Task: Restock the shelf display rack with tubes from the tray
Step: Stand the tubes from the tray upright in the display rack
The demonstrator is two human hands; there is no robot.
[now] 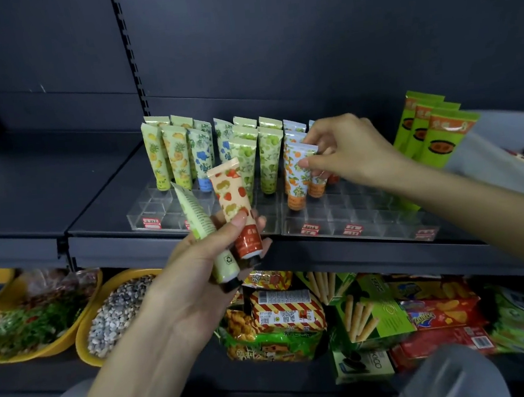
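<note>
Closest in, the left hand [215, 255] is clasping two tubes at once, fingers and thumb curling round their lower ends: a strawberry tube [233, 198] with a red base is pointing up, and a pale green tube [200, 221] is leaning away to the left beside it, both caps facing down toward the palm. Just beneath that hand, snack packets [285, 312] are lying heaped on the lower shelf, with two yellow bowls [84, 333] of dried goods sitting to the left of them. Moving up and back, the clear display rack [353, 217] is sitting on the dark shelf [100, 215], its front compartments showing small red price labels. Over the rack, the right hand [346, 150] is reaching in and pinching an orange-patterned tube [297, 175] near its top between thumb and fingertips; the tube is standing cap-down in the rack, though whether it is fully seated is hard to tell. Behind it, more tubes are standing upright in rows: yellow pineapple tubes [169, 156] on the left, blue flower tubes [203, 159] next, green tubes [269, 158] in the middle. Farther right, green packets [438, 134] are leaning against the dark back panel [301, 32]
</note>
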